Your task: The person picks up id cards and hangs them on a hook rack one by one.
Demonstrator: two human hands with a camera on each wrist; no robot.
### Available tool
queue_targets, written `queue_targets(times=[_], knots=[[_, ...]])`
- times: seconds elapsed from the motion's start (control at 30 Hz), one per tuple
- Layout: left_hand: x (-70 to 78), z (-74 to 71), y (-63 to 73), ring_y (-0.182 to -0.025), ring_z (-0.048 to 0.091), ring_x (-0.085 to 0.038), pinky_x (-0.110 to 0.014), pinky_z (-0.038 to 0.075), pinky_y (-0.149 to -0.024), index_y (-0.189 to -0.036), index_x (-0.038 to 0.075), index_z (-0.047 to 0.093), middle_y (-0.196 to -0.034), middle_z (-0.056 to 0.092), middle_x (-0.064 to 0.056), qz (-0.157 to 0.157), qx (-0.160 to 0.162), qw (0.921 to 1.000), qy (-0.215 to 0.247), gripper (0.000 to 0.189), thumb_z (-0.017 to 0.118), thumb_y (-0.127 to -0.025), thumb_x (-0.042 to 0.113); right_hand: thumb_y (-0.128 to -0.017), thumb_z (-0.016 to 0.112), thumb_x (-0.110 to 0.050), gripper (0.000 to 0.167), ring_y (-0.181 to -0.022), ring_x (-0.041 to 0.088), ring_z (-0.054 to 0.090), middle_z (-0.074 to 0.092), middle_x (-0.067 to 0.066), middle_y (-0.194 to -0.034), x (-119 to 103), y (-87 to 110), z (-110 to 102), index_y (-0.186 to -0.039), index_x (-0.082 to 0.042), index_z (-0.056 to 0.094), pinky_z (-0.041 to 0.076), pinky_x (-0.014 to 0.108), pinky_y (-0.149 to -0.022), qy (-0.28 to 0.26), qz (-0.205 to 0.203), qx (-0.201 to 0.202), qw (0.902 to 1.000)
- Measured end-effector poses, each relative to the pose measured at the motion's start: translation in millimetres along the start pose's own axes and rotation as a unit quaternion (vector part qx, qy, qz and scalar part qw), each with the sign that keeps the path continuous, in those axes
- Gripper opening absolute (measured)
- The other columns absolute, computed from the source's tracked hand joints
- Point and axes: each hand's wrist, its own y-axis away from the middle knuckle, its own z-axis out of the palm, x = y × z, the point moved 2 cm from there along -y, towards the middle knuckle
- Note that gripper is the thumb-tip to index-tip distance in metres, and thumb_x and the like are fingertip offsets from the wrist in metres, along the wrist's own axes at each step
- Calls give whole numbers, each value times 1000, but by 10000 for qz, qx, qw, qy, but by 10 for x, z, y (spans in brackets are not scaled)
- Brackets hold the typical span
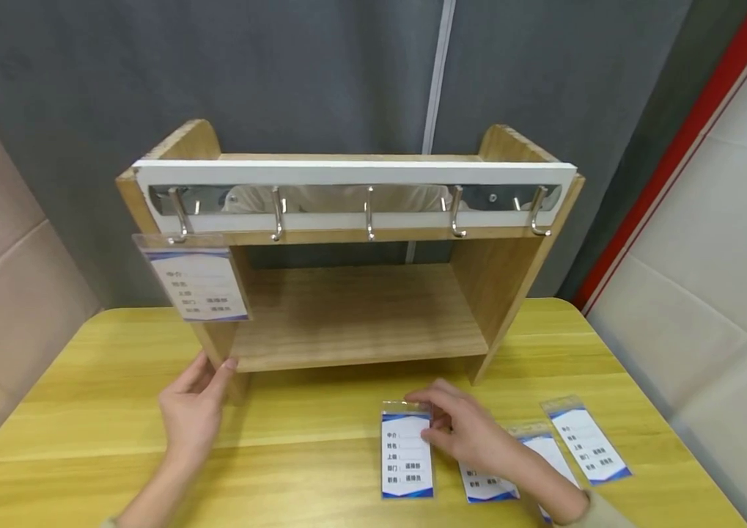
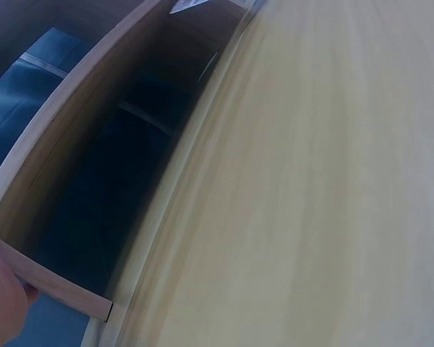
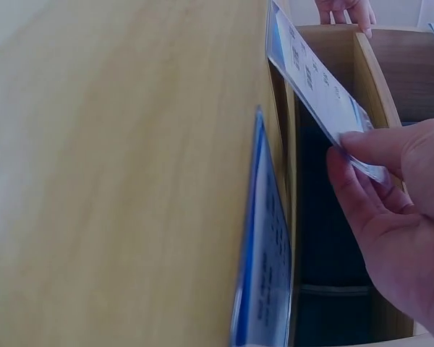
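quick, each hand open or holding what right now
Left hand: holding the wooden rack, low on its left.
Right hand: pinching a badge near its top.

The badge [image 1: 407, 455] is showing white between blue bands, with dark lettering. The shelf [image 1: 353, 315] is showing tan wood grain, its front board [image 1: 360, 174] showing white, its hooks [image 1: 369, 213] gleaming silver. Pale streaks are crossing the yellow surface [image 1: 307, 455]; the curtain [image 1: 320, 81] is showing grey.
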Motion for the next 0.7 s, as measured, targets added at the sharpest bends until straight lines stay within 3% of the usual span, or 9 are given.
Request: queue_targets(times=[0.23,0.47,0.7], knots=[[16,-6,5,-94,71,1,-21,60,-83,-131,-6,63,-112,71,3,5,-20,10000,-43,41,71,-91,-8,-89,72,9,50,-97,12,62,61,-4,-112,14,-19,1,-134,-12,64,64,26,-79,-255,-414,408,9980],[16,-14,3,-93,71,2,-21,59,-83,-132,-6,61,-111,71,5,-26,-21,10000,-25,41,71,-91,-9,-91,68,11,46,-106,22,62,62,10,-116,-5,-27,-7,-133,-8,64,65,31,-85,-645,-489,470,9956],[-3,-1,-3,-93,72,0,-21,60,-82,-131,-7,62,-107,73,10,-6,-5,10000,61,41,72,-91,-9,-93,68,9,45,-104,21,63,63,10,-116,-64,-40,-12,-134,-11,64,65,31,-85,-721,-781,515,9930]])
